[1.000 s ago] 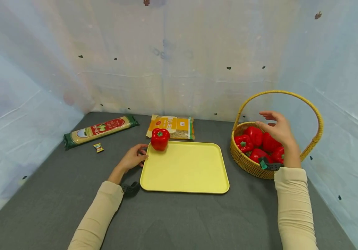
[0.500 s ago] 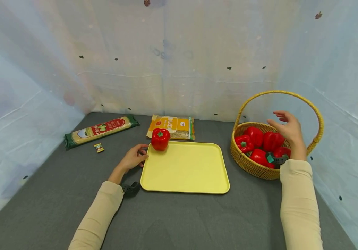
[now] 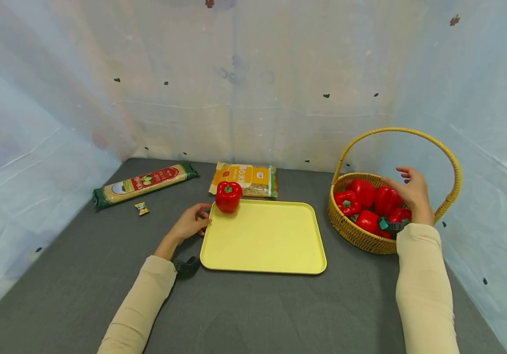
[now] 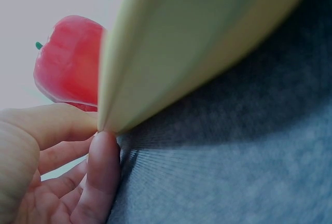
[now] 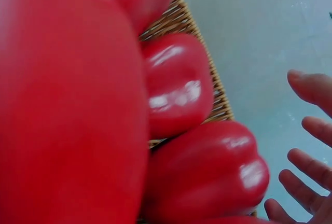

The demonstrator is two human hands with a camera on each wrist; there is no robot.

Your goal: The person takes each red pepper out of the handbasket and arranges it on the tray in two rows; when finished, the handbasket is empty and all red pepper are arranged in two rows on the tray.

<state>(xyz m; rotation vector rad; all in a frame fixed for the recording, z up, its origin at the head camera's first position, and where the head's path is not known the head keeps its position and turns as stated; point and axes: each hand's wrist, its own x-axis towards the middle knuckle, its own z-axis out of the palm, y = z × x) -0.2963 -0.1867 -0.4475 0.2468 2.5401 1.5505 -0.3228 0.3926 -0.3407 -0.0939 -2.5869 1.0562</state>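
Note:
My left hand [image 3: 189, 221] is at the left edge of a yellow tray [image 3: 275, 236]. In the left wrist view, thumb and finger pinch the tray's rim [image 4: 111, 94]. A red bell pepper [image 3: 229, 197] stands upright at the tray's back left corner, just beyond that hand. My right hand [image 3: 414, 192] hovers inside the handle of a wicker basket [image 3: 346, 228], over its right side. Several red bell peppers [image 3: 386, 200] lie in the basket. The right wrist view shows the right fingers [image 5: 311, 169] spread and apart from the nearest pepper [image 5: 212, 175].
Behind the tray lies a yellow bag of grain [image 3: 253, 179]. A long green-ended noodle packet [image 3: 147, 184] is at the back left, with a small yellow wrapped snack [image 3: 141, 209] in front of it. The basket's tall handle [image 3: 395, 130] arches over the peppers.
My right hand has moved right across the basket, uncovering more of the peppers, and then dips slightly. My left hand stays at the tray's edge, and the tray has not moved.

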